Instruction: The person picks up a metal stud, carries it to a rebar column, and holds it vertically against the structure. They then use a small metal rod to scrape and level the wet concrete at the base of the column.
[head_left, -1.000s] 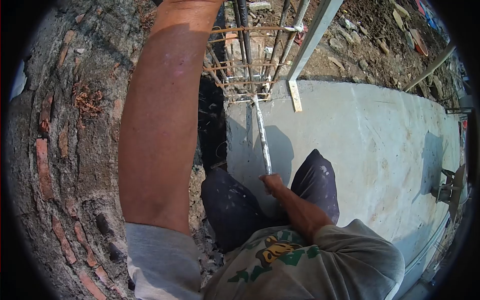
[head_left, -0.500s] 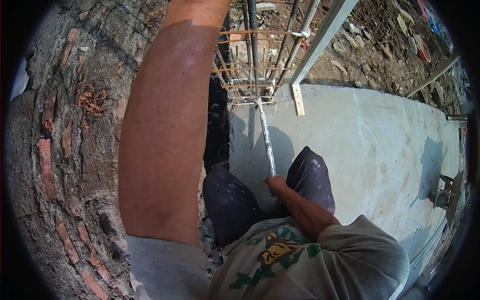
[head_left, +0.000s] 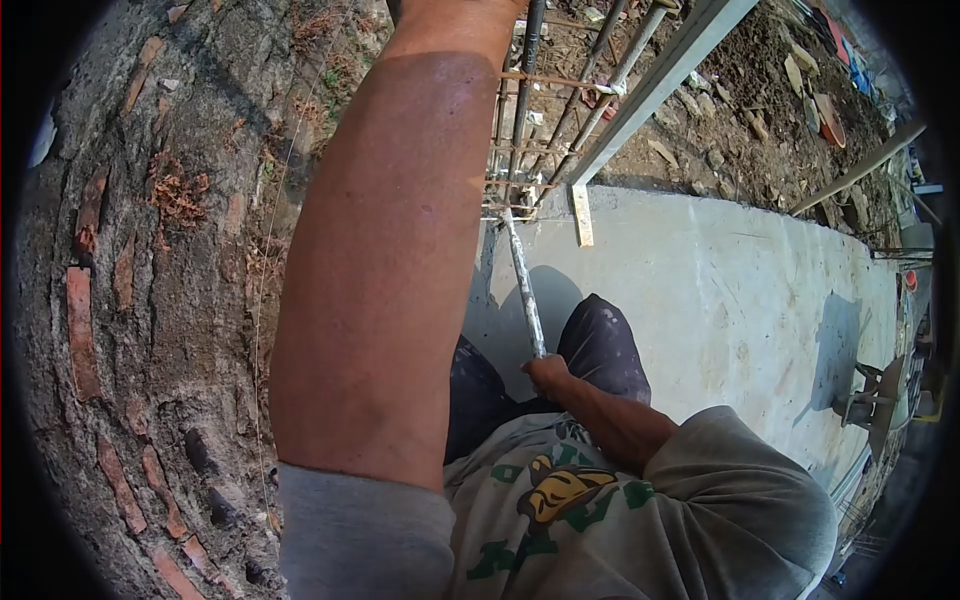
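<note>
My right hand is closed around the near end of a pale, paint-smeared metal bar. The bar's far end reaches the foot of an upright rebar cage, among its thin rusty ties. My left forearm stretches up past the left side of the cage and covers part of it. The left hand itself lies beyond the top edge, so its fingers are hidden from me.
Beneath me is a smooth concrete slab. A metal post leans beside the cage, with a wooden strip at its foot. Rough brick-and-mortar masonry runs along the left. Rubble soil lies behind the slab.
The view has shifted a little, and my left forearm now appears further right, covering more of the cage. My right hand keeps its grip on the bar, which looks slightly more tilted.
</note>
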